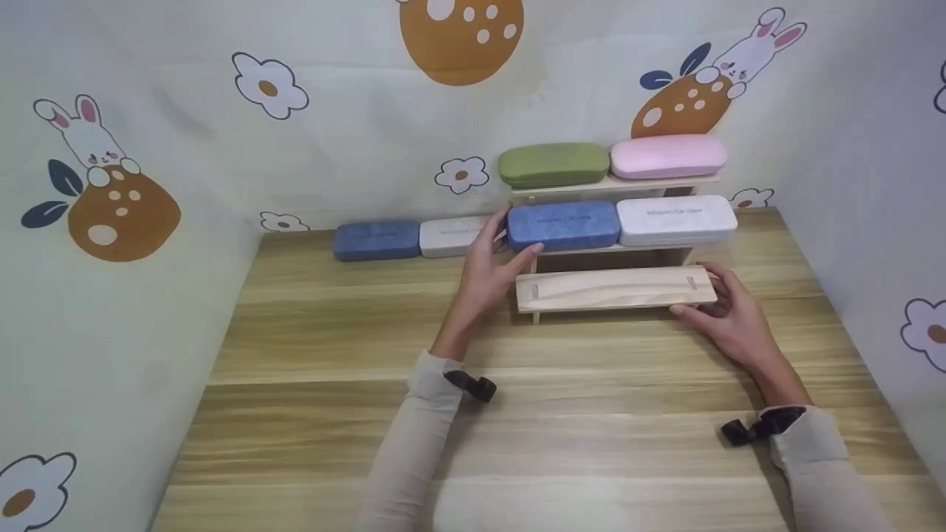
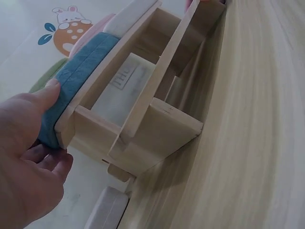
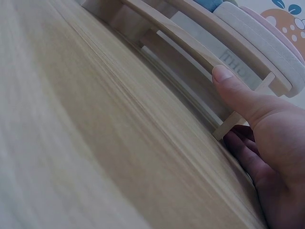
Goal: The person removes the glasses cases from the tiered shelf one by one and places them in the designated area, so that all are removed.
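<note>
The left grip [image 2: 21, 164] held the end of a blue case [image 2: 83, 71], thumb pressed against one side. The case lay on a wooden rack [image 2: 164, 136], a white case [image 2: 131, 18] just beyond it. The rack stood on the bench [image 2: 252, 143], near a pale case [image 2: 107, 207] cut off by the frame's lower edge.

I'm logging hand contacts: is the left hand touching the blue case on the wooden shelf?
Touching. The left wrist view shows the left hand at the end of the blue case, its thumb resting against the side.
</note>
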`<state>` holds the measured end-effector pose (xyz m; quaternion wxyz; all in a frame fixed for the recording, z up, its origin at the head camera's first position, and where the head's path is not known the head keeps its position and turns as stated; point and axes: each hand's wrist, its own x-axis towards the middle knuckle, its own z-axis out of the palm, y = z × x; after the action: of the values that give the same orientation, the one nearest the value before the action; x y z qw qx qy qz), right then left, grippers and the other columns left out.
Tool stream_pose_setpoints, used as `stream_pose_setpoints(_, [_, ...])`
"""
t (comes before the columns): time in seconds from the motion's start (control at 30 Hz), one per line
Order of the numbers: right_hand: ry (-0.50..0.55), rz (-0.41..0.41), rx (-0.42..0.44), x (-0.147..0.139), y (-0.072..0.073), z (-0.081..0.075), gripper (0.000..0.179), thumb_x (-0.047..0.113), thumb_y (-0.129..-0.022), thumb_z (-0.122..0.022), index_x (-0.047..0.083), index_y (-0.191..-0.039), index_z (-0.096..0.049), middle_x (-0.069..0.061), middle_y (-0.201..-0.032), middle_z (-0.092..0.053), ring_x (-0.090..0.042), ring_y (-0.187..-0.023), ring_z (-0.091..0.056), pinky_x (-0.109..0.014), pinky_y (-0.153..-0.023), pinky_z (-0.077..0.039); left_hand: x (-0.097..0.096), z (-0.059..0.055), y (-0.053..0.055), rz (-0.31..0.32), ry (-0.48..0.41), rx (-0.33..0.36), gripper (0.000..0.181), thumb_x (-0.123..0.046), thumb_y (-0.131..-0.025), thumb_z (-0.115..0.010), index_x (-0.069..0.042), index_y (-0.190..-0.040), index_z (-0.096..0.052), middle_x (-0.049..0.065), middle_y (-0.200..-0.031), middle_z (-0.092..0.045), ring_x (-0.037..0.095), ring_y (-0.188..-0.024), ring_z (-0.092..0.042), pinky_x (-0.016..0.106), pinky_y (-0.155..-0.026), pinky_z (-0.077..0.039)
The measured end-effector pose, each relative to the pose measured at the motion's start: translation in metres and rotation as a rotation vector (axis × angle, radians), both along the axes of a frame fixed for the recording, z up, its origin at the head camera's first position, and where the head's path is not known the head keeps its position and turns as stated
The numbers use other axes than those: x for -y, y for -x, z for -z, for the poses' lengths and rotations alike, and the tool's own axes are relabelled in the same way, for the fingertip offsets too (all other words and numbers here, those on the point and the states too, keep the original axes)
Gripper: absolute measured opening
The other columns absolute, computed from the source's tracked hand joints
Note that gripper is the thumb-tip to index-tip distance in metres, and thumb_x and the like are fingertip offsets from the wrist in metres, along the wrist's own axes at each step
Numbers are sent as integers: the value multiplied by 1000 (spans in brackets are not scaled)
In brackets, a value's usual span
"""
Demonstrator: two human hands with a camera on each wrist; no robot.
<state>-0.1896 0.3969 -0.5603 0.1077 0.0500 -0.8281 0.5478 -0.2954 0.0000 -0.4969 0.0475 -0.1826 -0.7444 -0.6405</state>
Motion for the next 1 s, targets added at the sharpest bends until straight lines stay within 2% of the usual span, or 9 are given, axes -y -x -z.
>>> stream_pose_setpoints(0.13, [16,-4,0,1,0,1,82,0,-89,-88,-1,-158,-44,-6,-139,-68,3,-118,-69,-11,-97,-59,0,3,0,-9,-22,3,85,-20,-94,-87,-1,-164,-41,19,-164,-52,32,-146,-59,27,-121,-51])
stream_pose_setpoints(0.4, [-22,0,21,0,1,-1,86,4,-89,-89,2,-161,-42,-27,-148,-63,6,-121,-66,-8,-101,-55,0,6,0,-43,-72,-2,85,-22,-90,-90,-3,-161,-47,18,-159,-58,29,-143,-61,32,-122,-51])
stream_pose_setpoints(0.7, [-45,9,31,-2,0,-2,87,7,-90,-88,3,-162,-40,-33,-148,-60,9,-121,-65,-6,-100,-54,-3,6,-2,-55,-91,1,87,-23,-89,-91,0,-160,-47,17,-158,-60,26,-145,-60,29,-124,-49])
stream_pose_setpoints(0.83, [-51,15,32,-1,-1,-2,86,8,-91,-88,3,-162,-41,-29,-146,-63,9,-120,-65,-5,-99,-54,-2,4,-4,-64,-80,12,86,-24,-89,-92,-2,-159,-49,15,-156,-61,26,-144,-61,28,-124,-48])
stream_pose_setpoints(1.0, [-40,8,10,1,0,-2,81,4,-90,-88,-1,-158,-43,-11,-138,-68,7,-118,-67,-7,-97,-57,1,4,-3,-68,-75,2,83,-24,-89,-92,-3,-158,-51,14,-155,-62,25,-145,-60,29,-127,-46])
